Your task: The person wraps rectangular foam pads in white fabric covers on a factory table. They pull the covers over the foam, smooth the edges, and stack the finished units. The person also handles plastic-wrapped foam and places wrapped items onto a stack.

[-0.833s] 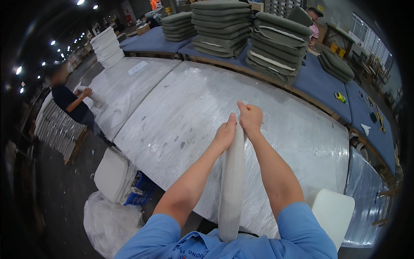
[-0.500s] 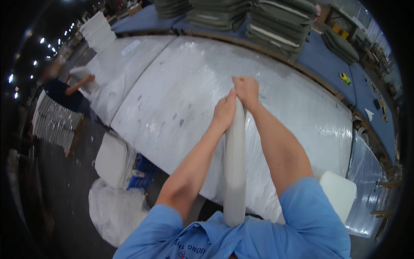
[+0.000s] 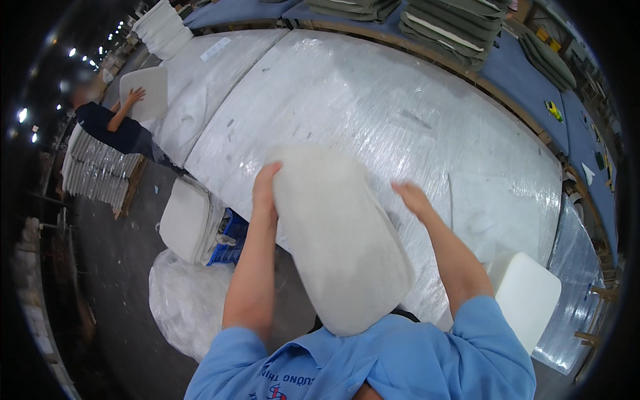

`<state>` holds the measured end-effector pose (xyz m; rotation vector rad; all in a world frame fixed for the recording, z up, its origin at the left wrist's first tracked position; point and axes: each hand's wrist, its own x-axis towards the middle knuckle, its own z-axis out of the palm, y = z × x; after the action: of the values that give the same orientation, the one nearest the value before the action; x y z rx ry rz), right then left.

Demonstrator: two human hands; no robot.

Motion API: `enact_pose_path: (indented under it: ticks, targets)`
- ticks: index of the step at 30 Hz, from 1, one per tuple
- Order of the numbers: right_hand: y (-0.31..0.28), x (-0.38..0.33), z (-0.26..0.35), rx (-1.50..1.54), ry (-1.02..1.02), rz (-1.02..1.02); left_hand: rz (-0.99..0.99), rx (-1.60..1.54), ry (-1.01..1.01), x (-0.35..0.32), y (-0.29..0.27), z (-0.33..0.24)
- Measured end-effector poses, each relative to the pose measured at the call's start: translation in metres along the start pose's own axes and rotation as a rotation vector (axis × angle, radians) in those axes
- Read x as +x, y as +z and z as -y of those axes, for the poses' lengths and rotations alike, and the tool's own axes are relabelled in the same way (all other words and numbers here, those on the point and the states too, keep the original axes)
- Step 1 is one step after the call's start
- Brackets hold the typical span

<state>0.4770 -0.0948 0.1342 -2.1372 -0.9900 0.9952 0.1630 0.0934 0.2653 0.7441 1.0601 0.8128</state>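
From the head camera, a person in a blue shirt tilts a pale, round-cornered cushion at the center of the frame, its lower end against the shirt and its upper end over a film-covered bench. The left hand is at the cushion's left edge, thumb against the side; its fingers are out of sight, and whether that grip is closed cannot be told. The right hand, slightly blurred, is clear of the cushion's right side, its grip released and holding nothing.

A flat white piece lies on the film at right, near a thick white cushion at lower right. At lower left, a clear plastic bag bulges below a pile of white pads beside a blue crate. In the upper left, a co-worker in dark clothing handles another pale cushion. Gray-green cushions rise in a stack at upper right on a blue-topped bench.
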Motion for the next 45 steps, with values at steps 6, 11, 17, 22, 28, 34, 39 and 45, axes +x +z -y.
enact_pose_path:
  ticks: [6,11,17,22,28,34,39,45]
  targets:
    - [-0.003,-0.062,-0.04,-0.008,0.294,0.379,-0.148,-0.293,-0.182,-0.04,-0.118,0.071]
    - [-0.082,-0.082,-0.001,-0.403,0.167,0.58,-0.014,-0.422,-0.26,-0.062,-0.142,0.128]
    - [-0.127,-0.159,-0.024,-0.466,0.308,0.709,0.013,-0.47,-0.437,-0.095,-0.14,0.219]
    - [-0.109,-0.193,-0.027,-0.448,0.356,0.536,-0.2,0.039,-0.497,-0.094,-0.153,0.233]
    - [-0.09,-0.205,-0.028,-0.494,0.323,0.484,-0.027,1.065,-0.18,-0.054,-0.15,0.21]
    - [-0.082,-0.188,-0.006,-0.711,0.345,0.656,0.114,1.478,-0.156,-0.038,-0.104,0.22]
    - [-0.048,-0.121,0.002,-0.94,-0.05,0.536,0.325,1.631,-0.071,-0.025,-0.081,0.225]
    - [0.072,-0.035,0.012,-0.683,-0.157,0.413,0.27,1.501,0.003,-0.029,-0.062,0.232]
